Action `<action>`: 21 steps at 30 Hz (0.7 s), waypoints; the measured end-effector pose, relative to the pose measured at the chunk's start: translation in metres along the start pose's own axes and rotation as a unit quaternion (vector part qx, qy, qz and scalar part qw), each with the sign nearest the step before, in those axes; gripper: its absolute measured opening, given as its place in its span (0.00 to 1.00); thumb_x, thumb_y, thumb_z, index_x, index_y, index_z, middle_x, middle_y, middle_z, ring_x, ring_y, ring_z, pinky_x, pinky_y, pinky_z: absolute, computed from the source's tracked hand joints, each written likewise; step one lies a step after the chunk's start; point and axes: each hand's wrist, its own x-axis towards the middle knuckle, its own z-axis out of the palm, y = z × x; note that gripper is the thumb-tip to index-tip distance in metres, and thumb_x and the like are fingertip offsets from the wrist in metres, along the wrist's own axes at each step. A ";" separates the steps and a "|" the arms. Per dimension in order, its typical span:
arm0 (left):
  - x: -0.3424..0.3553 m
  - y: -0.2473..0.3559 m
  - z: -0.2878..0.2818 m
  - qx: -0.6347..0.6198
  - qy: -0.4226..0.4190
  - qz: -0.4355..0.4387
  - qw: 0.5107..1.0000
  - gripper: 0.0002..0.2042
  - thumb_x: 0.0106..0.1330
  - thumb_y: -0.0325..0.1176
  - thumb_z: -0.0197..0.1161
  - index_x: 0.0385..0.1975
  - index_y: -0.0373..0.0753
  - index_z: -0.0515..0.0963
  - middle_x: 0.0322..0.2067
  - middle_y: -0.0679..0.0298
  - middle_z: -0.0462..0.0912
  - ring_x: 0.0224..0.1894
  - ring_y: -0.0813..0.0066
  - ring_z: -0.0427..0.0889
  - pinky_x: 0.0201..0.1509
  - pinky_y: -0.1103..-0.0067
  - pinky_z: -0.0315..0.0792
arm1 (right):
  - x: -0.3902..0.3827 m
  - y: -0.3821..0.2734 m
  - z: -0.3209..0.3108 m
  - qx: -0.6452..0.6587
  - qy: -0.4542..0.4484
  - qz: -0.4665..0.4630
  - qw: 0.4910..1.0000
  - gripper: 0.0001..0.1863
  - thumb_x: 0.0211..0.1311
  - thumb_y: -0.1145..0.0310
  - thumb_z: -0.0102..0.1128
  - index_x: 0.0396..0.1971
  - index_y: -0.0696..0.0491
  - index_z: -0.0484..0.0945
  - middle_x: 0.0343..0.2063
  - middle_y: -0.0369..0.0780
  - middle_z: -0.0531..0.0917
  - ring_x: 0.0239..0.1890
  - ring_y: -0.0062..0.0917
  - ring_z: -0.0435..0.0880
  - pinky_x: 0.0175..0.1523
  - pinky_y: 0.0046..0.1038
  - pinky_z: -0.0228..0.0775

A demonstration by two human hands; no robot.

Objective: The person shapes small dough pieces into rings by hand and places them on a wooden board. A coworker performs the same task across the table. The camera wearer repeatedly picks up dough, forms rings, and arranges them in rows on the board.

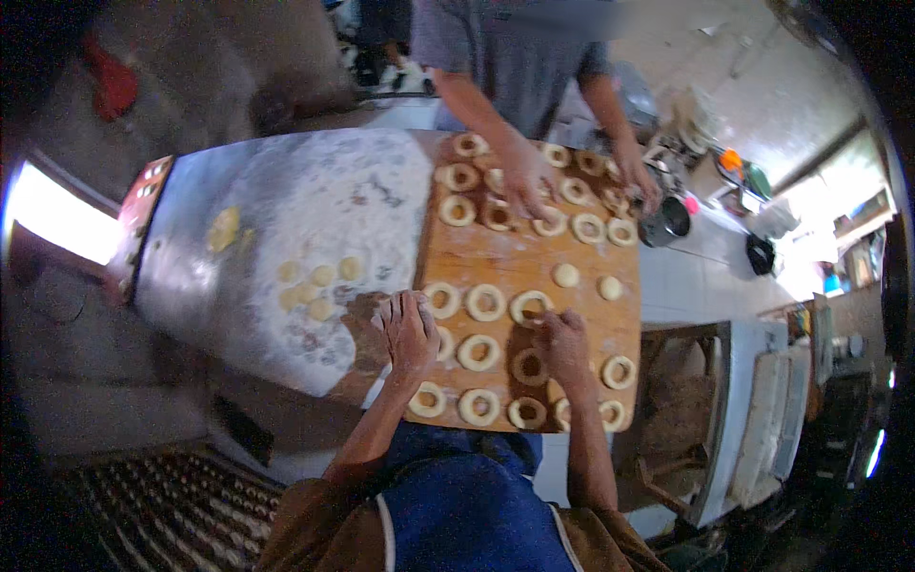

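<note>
My left hand [412, 334] is at the left edge of the wooden board [515, 253], beside the floured patch [348, 191], its fingers curled and dusted white; what they hold, if anything, is hidden. My right hand [564, 348] has its fingers bent in over a dough ring [527, 305] on the board, and whether it grips the ring is unclear. Several pale rings [484, 303] lie around both hands. Two small dough discs [565, 275] sit above my right hand. Several flatter discs [321, 275] lie on the flour to the left.
A co-worker in a grey shirt [505, 48] stands opposite, both hands [524, 186] among the far rings. The metal worktop [186, 267] extends left. Dark pots [672, 219] stand at right rear, a white-framed cabinet [724, 410] at right, a rack of trays [172, 505] at lower left.
</note>
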 end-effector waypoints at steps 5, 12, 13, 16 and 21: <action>0.027 -0.112 -0.011 0.211 0.138 -0.048 0.966 0.11 0.63 0.36 0.58 0.41 0.39 0.75 0.44 0.54 0.76 0.55 0.50 0.70 0.56 0.52 0.60 | 0.001 -0.065 -0.021 -0.004 0.071 -0.004 0.997 0.21 0.49 0.74 0.63 0.47 0.50 0.75 0.37 0.50 0.77 0.40 0.48 0.73 0.46 0.45 0.66; 0.074 -0.156 -0.009 0.160 0.042 0.028 0.986 0.17 0.57 0.35 0.66 0.44 0.35 0.73 0.43 0.50 0.77 0.47 0.50 0.74 0.50 0.58 0.67 | 0.028 -0.139 0.029 0.035 0.051 -0.060 0.996 0.16 0.56 0.73 0.64 0.45 0.52 0.75 0.34 0.45 0.74 0.40 0.39 0.75 0.45 0.41 0.69; 0.071 -0.154 -0.007 -0.005 -0.006 -0.037 0.999 0.18 0.54 0.32 0.68 0.42 0.35 0.72 0.39 0.51 0.78 0.44 0.51 0.76 0.46 0.58 0.68 | 0.032 -0.153 0.035 0.063 0.053 -0.090 0.993 0.16 0.56 0.73 0.63 0.45 0.52 0.75 0.34 0.45 0.75 0.41 0.39 0.75 0.45 0.41 0.69; 0.057 -0.141 -0.018 -0.103 0.006 -0.074 0.992 0.17 0.53 0.29 0.68 0.42 0.35 0.71 0.36 0.53 0.78 0.40 0.53 0.76 0.47 0.60 0.68 | 0.046 -0.191 0.053 0.109 0.041 -0.129 0.985 0.16 0.58 0.72 0.63 0.47 0.52 0.75 0.35 0.45 0.76 0.41 0.39 0.76 0.46 0.41 0.70; 0.051 -0.151 -0.031 -0.292 0.038 0.003 0.956 0.19 0.53 0.24 0.67 0.45 0.35 0.71 0.35 0.60 0.79 0.36 0.67 0.79 0.43 0.73 0.74 | 0.066 -0.219 0.095 0.176 -0.005 -0.026 0.984 0.23 0.58 0.68 0.64 0.54 0.53 0.71 0.38 0.47 0.80 0.40 0.40 0.79 0.46 0.37 0.73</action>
